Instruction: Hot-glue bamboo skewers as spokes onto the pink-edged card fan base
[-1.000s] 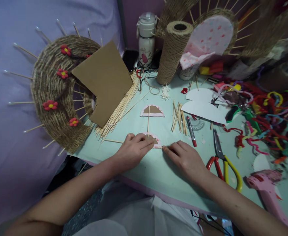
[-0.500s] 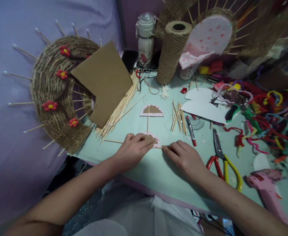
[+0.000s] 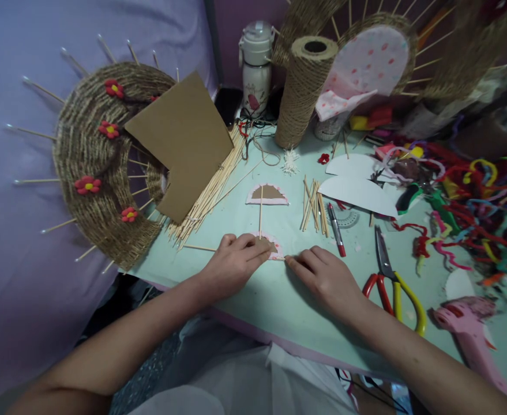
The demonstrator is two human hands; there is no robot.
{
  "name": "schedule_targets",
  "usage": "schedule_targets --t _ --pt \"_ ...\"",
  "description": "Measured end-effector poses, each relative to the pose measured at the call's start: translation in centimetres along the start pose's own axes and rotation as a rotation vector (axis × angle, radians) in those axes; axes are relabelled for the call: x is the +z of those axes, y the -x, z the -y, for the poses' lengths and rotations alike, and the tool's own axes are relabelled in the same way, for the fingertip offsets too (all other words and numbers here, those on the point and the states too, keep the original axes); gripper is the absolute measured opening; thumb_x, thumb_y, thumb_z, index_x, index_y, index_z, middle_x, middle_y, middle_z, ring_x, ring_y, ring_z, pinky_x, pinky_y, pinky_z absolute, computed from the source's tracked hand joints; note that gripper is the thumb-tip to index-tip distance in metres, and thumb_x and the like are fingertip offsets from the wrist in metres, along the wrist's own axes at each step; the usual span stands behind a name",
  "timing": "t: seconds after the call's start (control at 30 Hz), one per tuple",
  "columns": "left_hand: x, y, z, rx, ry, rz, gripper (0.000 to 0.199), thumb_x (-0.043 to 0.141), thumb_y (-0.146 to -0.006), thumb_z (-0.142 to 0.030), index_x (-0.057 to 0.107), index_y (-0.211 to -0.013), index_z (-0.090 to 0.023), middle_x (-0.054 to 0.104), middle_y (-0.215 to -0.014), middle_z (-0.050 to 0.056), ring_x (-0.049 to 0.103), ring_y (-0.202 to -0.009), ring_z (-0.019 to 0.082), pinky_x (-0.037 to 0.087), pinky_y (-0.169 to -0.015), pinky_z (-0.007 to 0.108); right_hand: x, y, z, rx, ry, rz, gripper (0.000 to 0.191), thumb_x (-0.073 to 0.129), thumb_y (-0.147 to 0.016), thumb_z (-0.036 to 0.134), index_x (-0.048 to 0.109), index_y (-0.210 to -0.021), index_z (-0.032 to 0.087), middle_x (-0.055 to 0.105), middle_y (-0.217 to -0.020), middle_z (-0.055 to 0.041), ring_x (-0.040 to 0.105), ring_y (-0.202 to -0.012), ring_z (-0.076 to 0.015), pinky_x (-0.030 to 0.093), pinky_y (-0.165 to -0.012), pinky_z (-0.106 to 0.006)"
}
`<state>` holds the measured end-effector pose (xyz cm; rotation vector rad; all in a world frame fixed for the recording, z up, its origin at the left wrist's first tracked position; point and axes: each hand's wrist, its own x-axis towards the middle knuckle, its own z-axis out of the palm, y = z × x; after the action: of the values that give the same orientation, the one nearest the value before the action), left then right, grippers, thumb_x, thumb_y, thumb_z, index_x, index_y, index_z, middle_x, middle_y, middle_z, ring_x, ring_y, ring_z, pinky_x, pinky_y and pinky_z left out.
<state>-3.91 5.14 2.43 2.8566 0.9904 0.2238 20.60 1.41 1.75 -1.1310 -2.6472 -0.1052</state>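
though neither grip shows clearly, left hand (image 3: 235,260) presses the half-round piece (image 3: 274,248), right hand (image 3: 325,274) at its corner.

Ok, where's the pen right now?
In the head view, the pen lies right of centre, beyond the right hand, between the short sticks and the scissors.

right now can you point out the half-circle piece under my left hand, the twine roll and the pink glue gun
Half-circle piece (image 3: 274,246): head view, on its uncovered brown part.
Twine roll (image 3: 303,95): head view, on its wound side.
Pink glue gun (image 3: 468,332): head view, on the upper handle.
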Motion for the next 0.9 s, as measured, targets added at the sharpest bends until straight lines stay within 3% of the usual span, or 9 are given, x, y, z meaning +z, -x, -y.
schedule_targets --t 0.53,0.9 --pt "0.09 0.01 0.02 -0.010 0.016 0.016 0.031 0.045 -0.102 -0.025 0.059 -0.129 -0.029 0.062 -0.138 0.001 0.050 -0.115 0.020 0.029 -0.077 0.036 -0.11 0.03 -0.02 0.000 -0.020 0.014 0.023 0.051 -0.094 0.008 0.069 -0.108 0.005 0.061 -0.079 -0.0091 0.044 -0.075 -0.0205 0.035 -0.062 -0.033" --pt "0.09 0.01 0.06 -0.002 0.023 -0.001 0.030 0.046 -0.102 -0.024 0.060 -0.128 -0.029 0.062 -0.137 -0.001 0.050 -0.115 0.020 0.029 -0.078 0.036 -0.03 0.04 -0.08 0.000 0.000 0.011 0.024 0.049 -0.095 0.009 0.069 -0.108 0.010 0.061 -0.078 -0.0081 0.045 -0.074 -0.0201 0.036 -0.062 -0.033"
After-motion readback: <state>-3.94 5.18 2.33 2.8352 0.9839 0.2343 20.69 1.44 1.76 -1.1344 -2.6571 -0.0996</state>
